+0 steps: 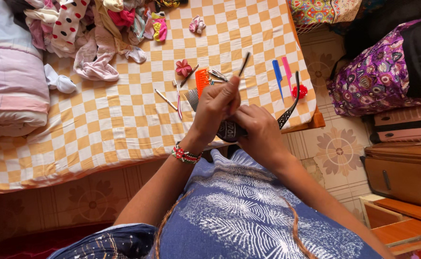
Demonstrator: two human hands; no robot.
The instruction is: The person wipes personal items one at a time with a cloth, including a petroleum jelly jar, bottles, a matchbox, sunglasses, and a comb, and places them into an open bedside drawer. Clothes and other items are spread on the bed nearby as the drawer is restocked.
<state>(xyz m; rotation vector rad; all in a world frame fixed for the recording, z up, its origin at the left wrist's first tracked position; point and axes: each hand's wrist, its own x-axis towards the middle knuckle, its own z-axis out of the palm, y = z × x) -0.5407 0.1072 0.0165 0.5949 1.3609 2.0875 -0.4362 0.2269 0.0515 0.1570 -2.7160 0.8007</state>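
My left hand [214, 108] pinches a thin black tail comb [243, 64], its point aimed away over the bed. It also presses on a dark patterned pouch [229, 130] held between both hands. My right hand [261, 129] grips that pouch from the right, together with a black patterned headband [290, 104] that curves up and away. A beaded bracelet [185, 154] circles my left wrist. Just beyond my hands lie an orange comb [202, 78], several hair clips [216, 75], and a pink flower clip [183, 67] on the checked bedsheet [114, 115].
A blue comb [277, 76], a pink comb [287, 71] and a red scrunchie [299, 90] lie near the bed's right corner. Piled clothes [90, 29] sit at the far left, a folded quilt [6, 72] at left. Bags and suitcases [402, 158] stand on the tiled floor at right.
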